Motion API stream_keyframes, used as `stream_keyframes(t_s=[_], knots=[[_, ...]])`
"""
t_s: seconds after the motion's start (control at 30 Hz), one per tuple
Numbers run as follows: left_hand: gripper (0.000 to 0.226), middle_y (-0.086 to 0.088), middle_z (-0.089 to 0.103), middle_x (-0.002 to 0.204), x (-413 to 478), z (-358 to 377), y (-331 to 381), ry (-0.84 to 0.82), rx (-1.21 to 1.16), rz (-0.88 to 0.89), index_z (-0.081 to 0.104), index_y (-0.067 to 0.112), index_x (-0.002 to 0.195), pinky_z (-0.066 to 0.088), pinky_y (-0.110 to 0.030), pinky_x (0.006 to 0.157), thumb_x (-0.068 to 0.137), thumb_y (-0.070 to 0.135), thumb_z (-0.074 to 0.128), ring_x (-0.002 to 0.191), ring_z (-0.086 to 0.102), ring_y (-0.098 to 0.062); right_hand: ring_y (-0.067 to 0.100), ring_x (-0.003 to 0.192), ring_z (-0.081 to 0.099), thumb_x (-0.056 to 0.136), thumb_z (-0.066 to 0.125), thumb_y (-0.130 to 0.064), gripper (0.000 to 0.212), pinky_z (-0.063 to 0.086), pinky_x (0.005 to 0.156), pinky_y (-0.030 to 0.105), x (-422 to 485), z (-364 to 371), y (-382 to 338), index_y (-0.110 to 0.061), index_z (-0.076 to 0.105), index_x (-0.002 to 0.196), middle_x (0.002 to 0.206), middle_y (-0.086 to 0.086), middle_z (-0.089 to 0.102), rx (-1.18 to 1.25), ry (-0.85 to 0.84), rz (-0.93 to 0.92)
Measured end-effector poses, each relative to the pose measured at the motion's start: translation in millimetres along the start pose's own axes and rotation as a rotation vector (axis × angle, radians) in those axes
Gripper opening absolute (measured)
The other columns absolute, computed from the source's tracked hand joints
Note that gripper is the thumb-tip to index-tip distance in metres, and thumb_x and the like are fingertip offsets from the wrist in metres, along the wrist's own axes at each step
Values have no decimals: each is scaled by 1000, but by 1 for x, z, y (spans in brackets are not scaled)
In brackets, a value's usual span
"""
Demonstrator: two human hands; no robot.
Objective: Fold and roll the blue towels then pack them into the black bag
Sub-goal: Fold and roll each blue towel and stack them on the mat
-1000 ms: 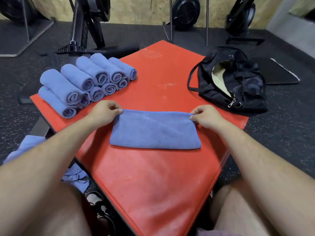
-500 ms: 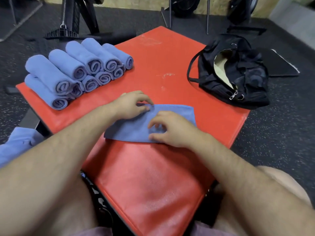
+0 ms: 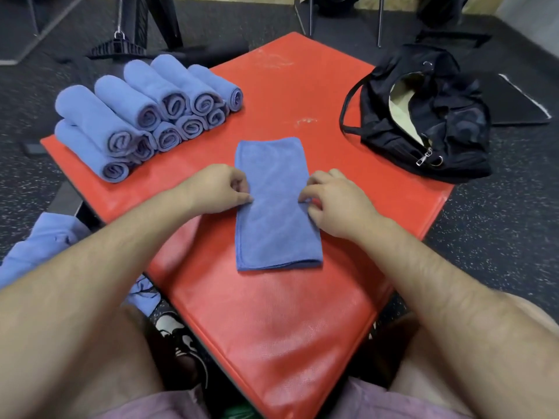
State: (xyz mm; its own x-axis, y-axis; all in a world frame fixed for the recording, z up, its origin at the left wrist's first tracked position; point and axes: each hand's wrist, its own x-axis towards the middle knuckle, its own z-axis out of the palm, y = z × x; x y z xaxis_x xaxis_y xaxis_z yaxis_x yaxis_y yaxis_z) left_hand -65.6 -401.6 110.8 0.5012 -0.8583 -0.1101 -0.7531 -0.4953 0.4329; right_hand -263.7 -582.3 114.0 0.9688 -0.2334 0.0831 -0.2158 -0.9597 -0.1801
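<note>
A folded blue towel (image 3: 276, 207) lies flat in the middle of the red mat (image 3: 272, 313), its long side running away from me. My left hand (image 3: 216, 189) pinches its left edge about halfway along. On the opposite edge my right hand (image 3: 331, 199) pinches at the same height. A stack of several rolled blue towels (image 3: 145, 116) sits at the mat's far left. The black bag (image 3: 423, 116) lies unzipped at the mat's far right corner, its pale lining showing.
Loose blue towels (image 3: 39, 246) lie on the floor to my left, beside the mat. Gym equipment frames (image 3: 142, 31) stand behind the mat on the dark rubber floor. A flat dark board (image 3: 520, 101) lies past the bag. My knees flank the mat's near corner.
The towel lay crosswise a second ago, held by its far corners. It has been turned so it now runs lengthwise, and both hands have shifted to its side edges.
</note>
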Motion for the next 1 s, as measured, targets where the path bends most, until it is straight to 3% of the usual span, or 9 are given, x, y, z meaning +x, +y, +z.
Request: stream_keyframes(t_s=[0.13,0.27,0.37,0.47,0.57,0.67,0.8,1.0], knots=[[17,2,53,88,-27,18,4,132,16,165,69,22,93,42,-28,81,83,32,77,83,51,-15,24,101,55,87,60,-44,25,49,90,43,-12,5,-15,-32,71,106,106,-6,57,122,-135,-52],[32,-4,55,104,-39,35,1,84,50,220,67,18,108,46,-39,93,83,35,78,97,56,-26,23,96,58,89,68,-35,20,48,88,38,-21,5,-2,-27,72,107,103,-4,57,177,-140,-18],[30,-3,58,107,-46,33,-6,144,175,197,66,22,108,47,-47,90,85,40,72,95,55,-32,21,90,59,88,68,-24,13,50,83,40,-33,2,2,-24,74,100,96,-4,58,191,-96,-53],[16,-1,59,97,-61,30,11,244,222,292,67,20,96,46,-40,83,85,32,64,87,53,-28,13,84,60,86,70,-22,7,50,79,37,-51,-3,-1,-25,74,91,91,-9,57,298,-134,-196],[8,5,56,89,-84,35,39,53,-33,485,67,17,88,42,-24,79,85,24,69,83,51,-10,9,87,60,85,77,-29,11,49,81,31,-68,-7,-3,-23,75,93,94,-7,60,323,-222,-273],[14,5,56,88,-97,48,44,-95,-48,509,65,16,86,46,-28,76,85,26,75,82,54,-12,9,92,58,82,81,-31,24,46,84,25,-73,-4,0,-22,75,103,101,-6,61,299,-262,-284],[13,4,60,96,-105,51,32,-6,66,527,65,19,87,49,-38,81,88,33,65,89,58,-19,8,92,57,81,83,-26,28,42,84,16,-73,-2,5,-21,74,107,104,-4,62,344,-271,-258],[30,5,59,108,-113,52,18,3,9,505,67,18,97,46,-32,92,89,47,65,101,58,-16,1,87,55,82,82,-19,25,38,82,8,-73,0,6,-18,75,106,102,-4,64,345,-263,-250]])
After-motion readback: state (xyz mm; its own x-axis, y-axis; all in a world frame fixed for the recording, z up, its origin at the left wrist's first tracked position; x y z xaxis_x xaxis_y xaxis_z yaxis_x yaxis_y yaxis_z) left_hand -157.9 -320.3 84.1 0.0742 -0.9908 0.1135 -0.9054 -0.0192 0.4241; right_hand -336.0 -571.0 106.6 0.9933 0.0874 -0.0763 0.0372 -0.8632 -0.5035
